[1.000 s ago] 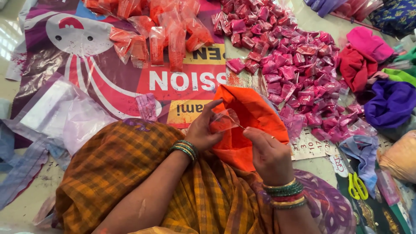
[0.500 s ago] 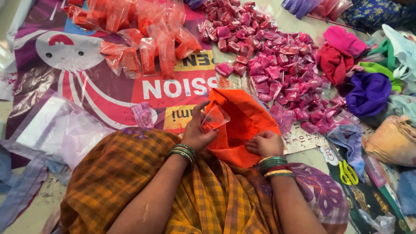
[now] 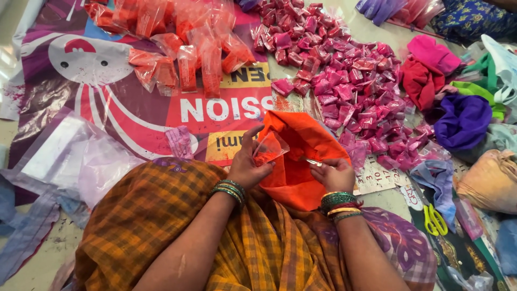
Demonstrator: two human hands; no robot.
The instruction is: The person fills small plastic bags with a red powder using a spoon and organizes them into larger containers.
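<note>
My left hand (image 3: 246, 164) holds a small clear plastic pouch (image 3: 269, 148) with orange powder in its bottom, just above an open orange bag (image 3: 301, 156) in my lap. My right hand (image 3: 334, 173) is inside the mouth of that bag and pinches a thin metal spoon (image 3: 311, 161) whose tip points toward the pouch. Both wrists carry green, red and gold bangles. An orange checked cloth (image 3: 140, 221) covers my knees.
A heap of filled pink pouches (image 3: 344, 81) lies ahead to the right, a heap of orange-red pouches (image 3: 183, 43) ahead to the left, all on a printed banner (image 3: 134, 113). Coloured cloth bundles (image 3: 463, 121) and yellow-handled scissors (image 3: 432, 220) lie at right, loose clear plastic (image 3: 81, 156) at left.
The camera has tipped slightly, shifting the view. My left hand has lifted the pouch a little clear of the bag and my right hand has moved toward it with the spoon.
</note>
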